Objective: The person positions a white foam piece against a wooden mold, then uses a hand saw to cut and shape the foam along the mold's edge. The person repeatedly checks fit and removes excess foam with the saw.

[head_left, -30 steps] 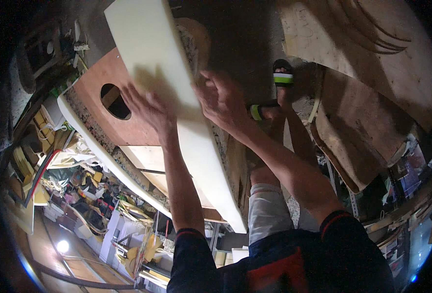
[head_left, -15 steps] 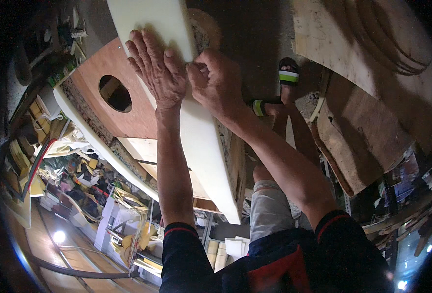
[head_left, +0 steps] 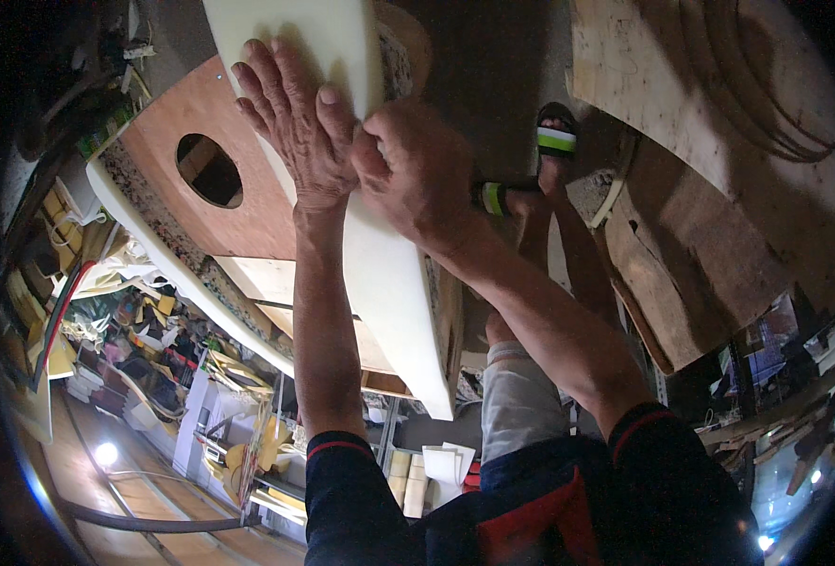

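A long cream foam slab (head_left: 380,283) runs from the top of the head view down toward my knees, lying over a brown wooden board (head_left: 219,189) that has a round hole in it (head_left: 208,170). My left hand (head_left: 295,123) lies flat on the foam, fingers spread and pointing away from me. My right hand (head_left: 417,170) is curled into a loose fist pressed on the foam just beside the left, the two hands touching. Whether the right hand holds anything is hidden.
My feet in striped sandals (head_left: 554,141) stand on the dark floor to the right. Large worn plywood sheets (head_left: 719,123) lean at the right. Cluttered shelves and scraps (head_left: 134,330) fill the left side, with a bright lamp (head_left: 106,455) at the lower left.
Both hands have slid up the foam slab and come together; the left hand moved from the slab's left edge onto its face, and the right closed into a fist beside it.
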`<state>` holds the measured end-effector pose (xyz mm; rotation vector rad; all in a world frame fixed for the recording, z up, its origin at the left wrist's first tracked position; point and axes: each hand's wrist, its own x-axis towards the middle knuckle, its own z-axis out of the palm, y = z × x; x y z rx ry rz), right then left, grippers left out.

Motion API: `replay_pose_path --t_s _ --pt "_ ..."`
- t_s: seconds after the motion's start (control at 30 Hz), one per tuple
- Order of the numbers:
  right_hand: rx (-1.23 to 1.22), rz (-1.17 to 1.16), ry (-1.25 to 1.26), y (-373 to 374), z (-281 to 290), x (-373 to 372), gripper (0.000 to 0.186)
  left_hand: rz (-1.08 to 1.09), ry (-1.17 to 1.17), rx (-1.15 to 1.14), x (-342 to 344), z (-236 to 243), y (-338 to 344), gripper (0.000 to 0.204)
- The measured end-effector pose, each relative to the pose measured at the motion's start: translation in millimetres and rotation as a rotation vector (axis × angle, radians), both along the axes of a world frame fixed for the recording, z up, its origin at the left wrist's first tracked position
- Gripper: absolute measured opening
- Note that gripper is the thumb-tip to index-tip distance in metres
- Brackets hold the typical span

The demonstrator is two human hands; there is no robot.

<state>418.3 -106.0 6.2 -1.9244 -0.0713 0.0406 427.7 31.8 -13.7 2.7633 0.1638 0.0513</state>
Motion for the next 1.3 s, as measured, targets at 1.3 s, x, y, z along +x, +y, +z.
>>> replay_pose_path --t_s 1.3 --pt "-0.153 0.417 0.705 -113.5 -7.4 -221.4 0.042 0.211 0.100 0.079 -273.9 23.1 1.0 0.071"
